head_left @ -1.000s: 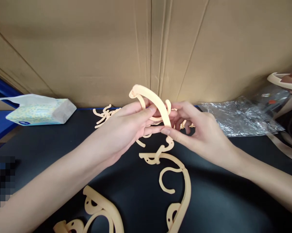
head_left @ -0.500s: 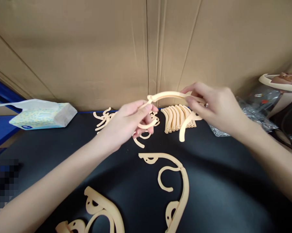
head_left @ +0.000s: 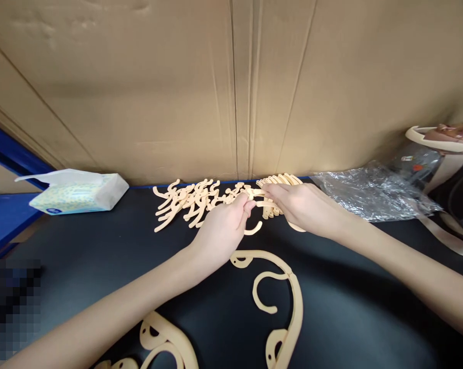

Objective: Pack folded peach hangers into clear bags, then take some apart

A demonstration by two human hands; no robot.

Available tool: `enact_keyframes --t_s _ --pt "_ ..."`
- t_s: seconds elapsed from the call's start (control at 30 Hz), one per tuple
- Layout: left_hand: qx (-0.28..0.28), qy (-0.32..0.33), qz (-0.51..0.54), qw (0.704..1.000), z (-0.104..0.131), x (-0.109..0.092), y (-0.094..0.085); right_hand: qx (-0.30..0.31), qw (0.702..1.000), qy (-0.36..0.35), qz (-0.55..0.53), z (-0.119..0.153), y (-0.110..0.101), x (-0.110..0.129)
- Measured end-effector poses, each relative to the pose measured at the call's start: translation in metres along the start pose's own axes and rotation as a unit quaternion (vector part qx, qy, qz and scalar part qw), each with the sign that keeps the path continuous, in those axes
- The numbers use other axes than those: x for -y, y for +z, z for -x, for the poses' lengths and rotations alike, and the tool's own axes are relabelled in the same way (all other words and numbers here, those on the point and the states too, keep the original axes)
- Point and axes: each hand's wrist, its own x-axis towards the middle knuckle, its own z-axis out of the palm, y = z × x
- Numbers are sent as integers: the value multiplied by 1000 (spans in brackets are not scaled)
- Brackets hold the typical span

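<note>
My left hand (head_left: 229, 218) is closed, its fingers pinching the joint end of a beige plastic folding hanger (head_left: 259, 192). My right hand (head_left: 306, 207) is closed on the hanger's arms, just right of the left hand. Part of the hanger's hook (head_left: 253, 229) curves out below the left fingers; the joint itself is mostly covered. Under the hands, an opened folding hanger (head_left: 298, 297) lies on the black table, its hook turned inward. More folding hangers (head_left: 181, 338) lie at the lower left, partly behind my left forearm.
Loose beige hooks (head_left: 193, 197) are heaped at the back of the table (head_left: 112, 266). A row of hanger arms (head_left: 272, 209) lies behind my right hand. A tissue pack (head_left: 77, 192) sits at the left, crumpled clear plastic (head_left: 373, 192) at the right. Cardboard (head_left: 139, 92) stands behind.
Both hands have come down and closer together with the hanger. The hanger's right arm, held out before, is now drawn in under the right hand. The view has shifted slightly.
</note>
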Motion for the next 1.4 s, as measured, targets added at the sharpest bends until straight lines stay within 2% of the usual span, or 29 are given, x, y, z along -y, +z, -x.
enact_keyframes --t_s 0.1,0.23,0.37,0.43,0.53,0.63,0.73,0.8,0.9,1.07,1.17,1.4 --pt "-31 -5 -107 994 -3 -3 7 32 992 30 -121 -6 4 -18" --pt "-57 -16 -202 978 -23 -6 6 65 955 78 -278 -14 10 -40" --pt "-70 -46 -272 959 -53 3 -5 41 924 101 -367 -15 9 -37" --pt "-75 -71 -307 946 -56 7 -14 17 915 108 -389 -13 4 -32" --pt "-64 -76 -343 934 -37 8 -30 -27 903 122 -411 -10 -3 -31" --pt "-10 -61 -354 933 -3 10 -39 -62 889 137 -433 -11 -7 -40" --pt "53 -25 -340 939 26 17 -34 -77 876 146 -453 -14 -4 -50" --pt "75 -1 -329 941 36 24 -28 -75 872 149 -460 -14 -1 -52" --pt "69 9 -327 942 39 39 -23 -65 872 147 -462 -12 0 -49" --pt "43 22 -326 944 38 54 -30 -58 874 135 -463 -9 -5 -40" --pt "36 26 -320 946 41 54 -29 -51 872 134 -468 -9 -5 -37" --pt "1 -12 -288 958 40 50 -20 -36 872 125 -472 -10 -7 -31"
